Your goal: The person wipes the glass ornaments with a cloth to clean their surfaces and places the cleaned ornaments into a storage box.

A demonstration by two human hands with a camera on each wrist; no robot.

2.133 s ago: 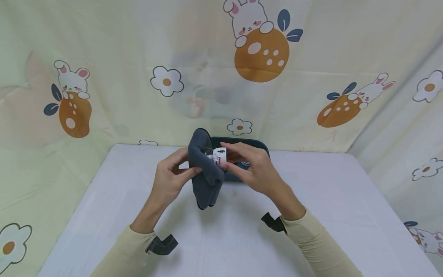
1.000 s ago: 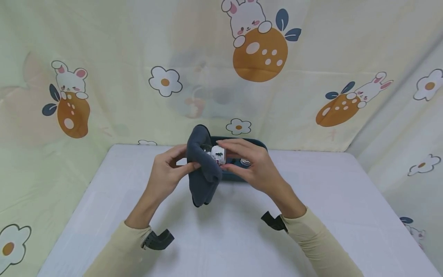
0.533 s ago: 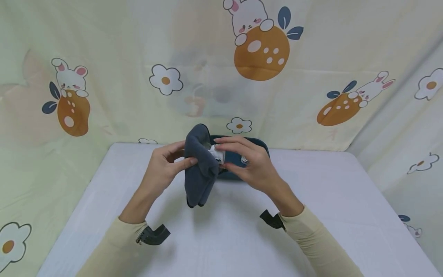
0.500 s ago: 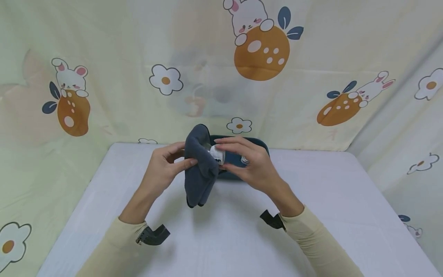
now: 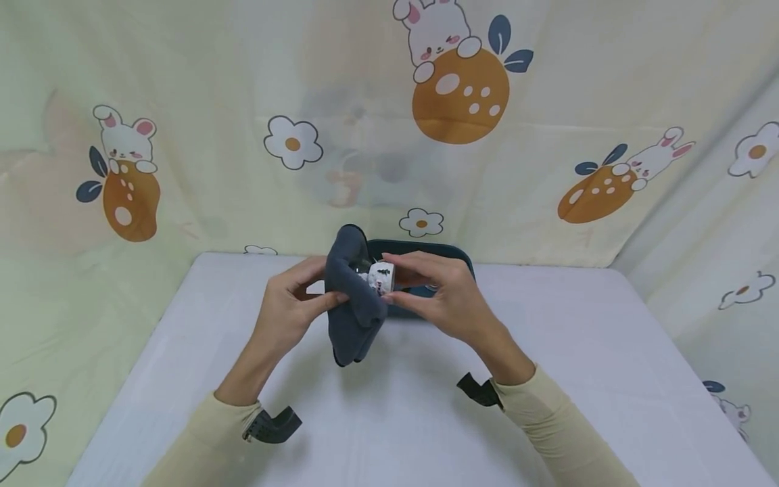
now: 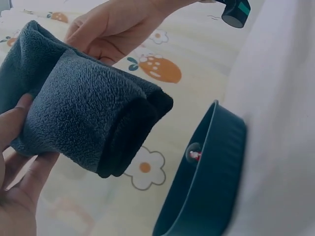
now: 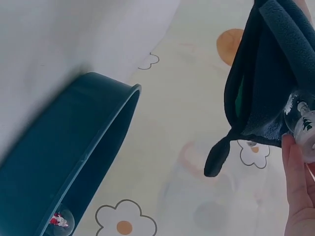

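Observation:
A dark blue-grey cloth (image 5: 353, 331) is folded around the glass dome of a small snow globe (image 5: 381, 277). My left hand (image 5: 286, 304) grips the cloth from the left, thumb in front. With thumb and fingertips, my right hand (image 5: 450, 291) pinches the globe's white base, which carries a dark tree print and points right. Both hands are above the table. In the right wrist view the clear dome (image 7: 294, 110) shows against the cloth's inner side. The left wrist view shows only the outside of the cloth (image 6: 83, 103), which hides the globe.
Behind the hands, a dark teal tray (image 5: 459, 251) stands at the back of the white table (image 5: 548, 352). Inside it lies another snow globe (image 7: 63, 222) with a red and white figure. A patterned curtain (image 5: 213, 169) hangs just behind the table.
The globe's base has turned in my right fingers: red lettering, a tree print and plain white have shown in turn. Left hand and cloth have shifted slightly left since the first frame.

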